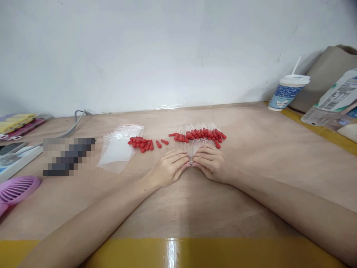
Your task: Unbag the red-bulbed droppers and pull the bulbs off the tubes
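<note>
A wide wooden desk edged with yellow tape carries everything, backed by a pale wall. At its right end lie a brown bag and a white printed package, with a lidded paper cup and straw just beside them. At the left edge sit a purple fan and a tray of yellow and pink items. Near the middle lie clear plastic bags, and beside them a loose heap of red rubber bulbs. The left hand and right hand rest on the desk with fingertips nearly meeting, fingers curled close around the near ends of a bundle of clear glass droppers, whose red-capped ends fan out toward the wall
</note>
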### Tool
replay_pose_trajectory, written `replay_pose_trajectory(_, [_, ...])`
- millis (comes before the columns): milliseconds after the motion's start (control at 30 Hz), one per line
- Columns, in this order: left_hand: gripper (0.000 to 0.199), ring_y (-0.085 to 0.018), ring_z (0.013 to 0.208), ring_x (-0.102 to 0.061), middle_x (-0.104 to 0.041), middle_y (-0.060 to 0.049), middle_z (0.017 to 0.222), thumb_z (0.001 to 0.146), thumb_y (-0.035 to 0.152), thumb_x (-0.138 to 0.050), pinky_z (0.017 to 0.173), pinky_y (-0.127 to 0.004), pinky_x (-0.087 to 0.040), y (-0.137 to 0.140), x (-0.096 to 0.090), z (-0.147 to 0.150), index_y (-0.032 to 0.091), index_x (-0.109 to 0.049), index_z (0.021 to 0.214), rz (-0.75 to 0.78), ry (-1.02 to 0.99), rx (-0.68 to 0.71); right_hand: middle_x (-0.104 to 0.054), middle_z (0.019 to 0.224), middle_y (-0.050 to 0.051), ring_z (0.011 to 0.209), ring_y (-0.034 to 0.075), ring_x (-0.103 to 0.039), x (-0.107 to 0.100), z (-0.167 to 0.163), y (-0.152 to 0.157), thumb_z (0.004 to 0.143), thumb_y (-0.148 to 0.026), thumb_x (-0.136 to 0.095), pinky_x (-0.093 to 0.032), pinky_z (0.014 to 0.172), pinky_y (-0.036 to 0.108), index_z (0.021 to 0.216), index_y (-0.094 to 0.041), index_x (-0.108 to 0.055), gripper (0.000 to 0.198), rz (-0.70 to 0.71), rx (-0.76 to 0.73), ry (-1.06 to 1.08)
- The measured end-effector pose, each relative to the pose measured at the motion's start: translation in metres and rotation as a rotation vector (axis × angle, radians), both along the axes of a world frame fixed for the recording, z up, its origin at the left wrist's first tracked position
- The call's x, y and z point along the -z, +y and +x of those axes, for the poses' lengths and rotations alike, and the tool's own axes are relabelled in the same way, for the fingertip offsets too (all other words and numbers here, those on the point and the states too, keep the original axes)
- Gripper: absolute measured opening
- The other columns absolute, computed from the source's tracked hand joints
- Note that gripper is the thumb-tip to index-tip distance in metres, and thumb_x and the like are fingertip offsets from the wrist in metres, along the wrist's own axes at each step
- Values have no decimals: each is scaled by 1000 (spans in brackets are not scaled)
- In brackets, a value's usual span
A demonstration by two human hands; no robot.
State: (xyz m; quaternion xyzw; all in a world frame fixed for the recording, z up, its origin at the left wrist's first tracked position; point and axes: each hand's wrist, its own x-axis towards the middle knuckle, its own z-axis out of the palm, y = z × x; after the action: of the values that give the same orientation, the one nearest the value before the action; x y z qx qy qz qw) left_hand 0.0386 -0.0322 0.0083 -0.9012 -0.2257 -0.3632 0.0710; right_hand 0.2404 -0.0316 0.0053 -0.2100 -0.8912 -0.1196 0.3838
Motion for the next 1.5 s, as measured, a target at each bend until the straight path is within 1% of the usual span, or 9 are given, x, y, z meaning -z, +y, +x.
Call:
replay_pose_trajectory(300, [15,-19,97,-63,-69,-7,96,84,21,-50,94,-40,-48,-6,-4,-6,18,-63,93,-47,59,20,-60,69,4,72,14,-51,-1,3,-5,87,-18,-44,-48,69,28,74,-17,-57,19,16,-59,-11])
replay_pose_trajectory(600, [14,-17,96,-62,-69,-7,94,85,19,-50,92,-37,-49,-9,-2,-15,17,-63,91,-64,51,27,-63,74,4,77,15,-54,-1,16,-8,85,-15,-47,-48,79,32,80,-17,-59,13,39,-38,-19])
replay_pose_trajectory(700, [16,-18,97,-61,-69,-5,92,86,19,-49,88,-36,-49,-2,-6,-31,19,-64,91,-52,12,-86,-64,77,3,77,15,-55,0,32,-4,84,-16,-49,-46,78,33,82,-19,-59,11,-1,63,56])
replay_pose_trajectory(833, [17,-17,82,-58,-62,-5,86,85,28,-52,72,-32,-49,22,-12,-55,23,-66,93,-8,-78,-424,-61,63,0,64,14,-51,4,41,4,83,-24,-55,-37,65,31,77,-20,-62,10,33,335,120])
replay_pose_trajectory(967, [22,-17,75,-54,-52,-6,81,84,26,-49,63,-28,-46,43,-16,-67,19,-64,97,-86,-75,-656,-62,63,0,60,12,-49,7,32,7,84,-24,-52,-32,65,30,89,-20,-64,14,37,450,125])
replay_pose_trajectory(1033, [26,-18,75,-54,-52,-6,82,83,23,-47,66,-29,-45,48,-17,-69,17,-60,104,-115,-26,-708,-64,66,0,61,12,-51,7,28,7,84,-21,-49,-31,67,30,93,-19,-63,17,18,485,150])
replay_pose_trajectory(1167, [30,-17,70,-56,-56,-6,86,83,26,-47,65,-28,-44,49,-19,-68,16,-53,111,-159,25,-769,-61,61,-1,60,12,-52,7,27,9,80,-20,-49,-29,69,29,86,-17,-61,14,-25,547,189])
replay_pose_trajectory(1367, [22,-17,67,-57,-58,-5,81,83,35,-48,62,-27,-43,51,-17,-67,16,-60,85,-160,95,-812,-62,63,-1,64,13,-55,7,27,10,80,-18,-49,-28,70,30,76,-18,-61,13,-16,608,171])
replay_pose_trajectory(1500, [24,-16,66,-56,-57,-4,77,83,36,-48,60,-26,-42,50,-16,-68,17,-61,83,-129,69,-819,-63,65,-1,65,13,-55,9,28,11,81,-19,-50,-28,72,31,77,-19,-63,14,-5,599,149])
